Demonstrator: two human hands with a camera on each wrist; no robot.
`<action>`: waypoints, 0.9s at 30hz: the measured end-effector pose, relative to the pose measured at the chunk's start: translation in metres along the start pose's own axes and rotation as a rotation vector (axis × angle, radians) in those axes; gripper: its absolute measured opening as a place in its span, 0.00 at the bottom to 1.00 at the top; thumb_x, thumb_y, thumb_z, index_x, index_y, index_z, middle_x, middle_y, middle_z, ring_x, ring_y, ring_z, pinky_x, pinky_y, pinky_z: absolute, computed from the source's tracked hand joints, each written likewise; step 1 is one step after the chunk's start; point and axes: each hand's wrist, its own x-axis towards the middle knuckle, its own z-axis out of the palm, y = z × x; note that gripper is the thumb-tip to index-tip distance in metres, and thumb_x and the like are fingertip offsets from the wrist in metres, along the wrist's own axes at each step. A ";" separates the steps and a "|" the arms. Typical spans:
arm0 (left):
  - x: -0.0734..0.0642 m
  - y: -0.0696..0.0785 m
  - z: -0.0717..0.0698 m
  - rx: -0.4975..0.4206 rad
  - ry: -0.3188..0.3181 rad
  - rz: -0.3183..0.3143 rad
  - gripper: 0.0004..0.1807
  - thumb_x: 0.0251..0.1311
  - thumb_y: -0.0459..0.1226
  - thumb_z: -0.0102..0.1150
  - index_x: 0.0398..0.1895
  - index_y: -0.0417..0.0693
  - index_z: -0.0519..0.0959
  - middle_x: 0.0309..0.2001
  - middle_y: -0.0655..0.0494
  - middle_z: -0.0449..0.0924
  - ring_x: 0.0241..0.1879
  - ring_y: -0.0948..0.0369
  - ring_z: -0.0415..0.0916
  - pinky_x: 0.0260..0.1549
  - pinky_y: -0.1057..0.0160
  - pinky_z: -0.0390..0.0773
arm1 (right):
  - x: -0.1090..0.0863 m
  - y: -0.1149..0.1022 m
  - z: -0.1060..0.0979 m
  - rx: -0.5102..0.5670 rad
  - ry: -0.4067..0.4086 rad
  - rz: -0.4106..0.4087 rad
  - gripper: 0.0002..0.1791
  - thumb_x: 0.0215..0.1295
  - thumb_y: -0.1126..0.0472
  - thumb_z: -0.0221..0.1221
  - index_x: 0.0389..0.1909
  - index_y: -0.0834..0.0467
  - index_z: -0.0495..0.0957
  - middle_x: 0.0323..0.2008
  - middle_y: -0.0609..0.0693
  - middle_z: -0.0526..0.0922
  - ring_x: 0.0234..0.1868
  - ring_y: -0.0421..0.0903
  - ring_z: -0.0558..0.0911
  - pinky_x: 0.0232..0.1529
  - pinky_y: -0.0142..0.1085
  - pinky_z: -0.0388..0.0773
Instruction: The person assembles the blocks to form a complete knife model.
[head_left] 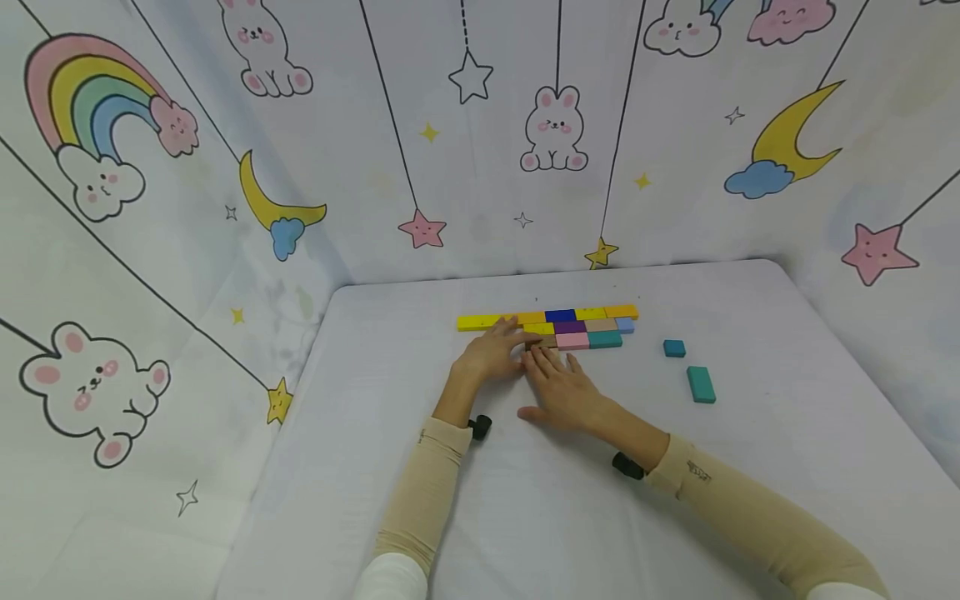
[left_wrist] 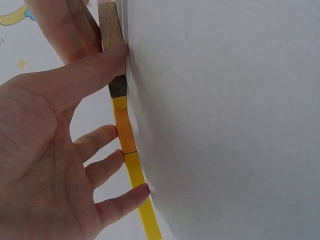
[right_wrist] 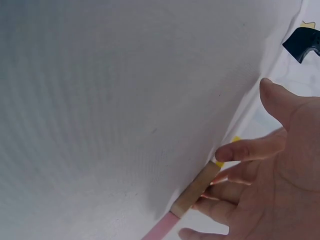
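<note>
Flat coloured blocks lie side by side in three rows on the white-covered table. The back row runs from a long yellow block (head_left: pixel 477 322) past a dark blue block (head_left: pixel 560 316). A purple block (head_left: pixel 569 327) is in the middle row. In front are a brown wooden block (right_wrist: pixel 196 189), a pink block (head_left: pixel 572 341) and a teal block (head_left: pixel 605 339). My left hand (head_left: pixel 491 352) spreads over the rows' left end, its thumb against the brown block and other fingers touching yellow and orange blocks. My right hand (head_left: pixel 561 393) extends its fingers to the brown block's near side, thumb apart.
Right of the rows lie a small blue-teal block (head_left: pixel 674 348) and a larger teal block (head_left: pixel 701 384), apart from each other. Black devices (head_left: pixel 627 466) sit at both wrists. A patterned cloth wall (head_left: pixel 480 183) rises behind the table.
</note>
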 end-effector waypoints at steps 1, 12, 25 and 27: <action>0.000 0.000 0.000 -0.002 0.000 -0.001 0.30 0.74 0.51 0.60 0.77 0.73 0.68 0.84 0.53 0.50 0.84 0.50 0.40 0.75 0.37 0.59 | 0.000 0.000 0.000 0.001 0.000 0.001 0.56 0.72 0.31 0.57 0.83 0.63 0.46 0.83 0.62 0.47 0.83 0.60 0.49 0.76 0.69 0.50; 0.000 0.004 -0.001 0.003 0.000 -0.015 0.29 0.75 0.54 0.56 0.77 0.73 0.68 0.84 0.53 0.50 0.84 0.49 0.41 0.75 0.37 0.58 | 0.001 0.004 0.002 0.059 -0.003 0.013 0.57 0.71 0.31 0.58 0.83 0.64 0.44 0.83 0.62 0.45 0.83 0.61 0.48 0.77 0.67 0.50; 0.001 0.006 -0.002 0.047 -0.013 -0.008 0.31 0.72 0.54 0.61 0.77 0.74 0.68 0.84 0.53 0.51 0.83 0.50 0.43 0.74 0.38 0.62 | -0.024 0.026 -0.008 0.104 0.027 0.131 0.57 0.70 0.32 0.61 0.83 0.64 0.48 0.83 0.63 0.48 0.83 0.61 0.49 0.77 0.66 0.49; 0.001 0.006 -0.002 0.046 -0.015 -0.006 0.32 0.72 0.54 0.61 0.78 0.74 0.68 0.84 0.53 0.50 0.83 0.49 0.43 0.74 0.38 0.62 | -0.032 0.032 -0.011 0.112 0.043 0.144 0.57 0.69 0.33 0.61 0.82 0.65 0.49 0.82 0.65 0.49 0.82 0.62 0.50 0.77 0.67 0.50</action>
